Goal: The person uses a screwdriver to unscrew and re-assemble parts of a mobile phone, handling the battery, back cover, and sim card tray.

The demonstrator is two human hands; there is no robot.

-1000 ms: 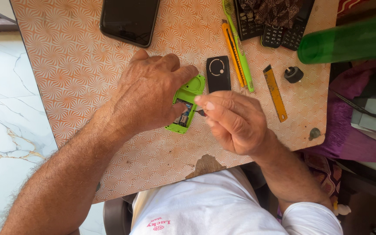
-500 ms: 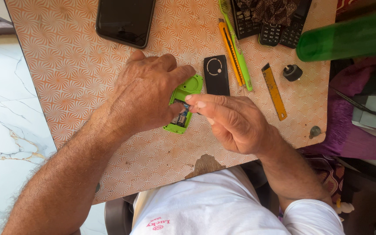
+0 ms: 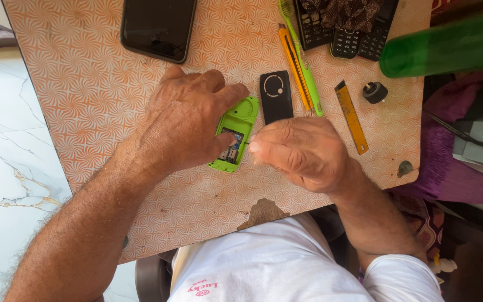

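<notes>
The left hand (image 3: 188,120) lies flat over a small bright-green plastic phone body (image 3: 233,133) with its back open, forefinger along its top edge and thumb on its lower side, pinning it to the orange swirl-patterned tabletop (image 3: 85,84). The right hand (image 3: 300,151) is curled tight just beside the phone's right edge, thumb and forefinger pinched together at the open compartment; they may hold a thin tool or small part, but it is too small to tell. A black rectangular back cover (image 3: 275,96) lies just above the right hand, next to an orange utility knife (image 3: 293,65) and a green-handled brush (image 3: 303,67). A dark smartphone (image 3: 157,28) sits well apart.
</notes>
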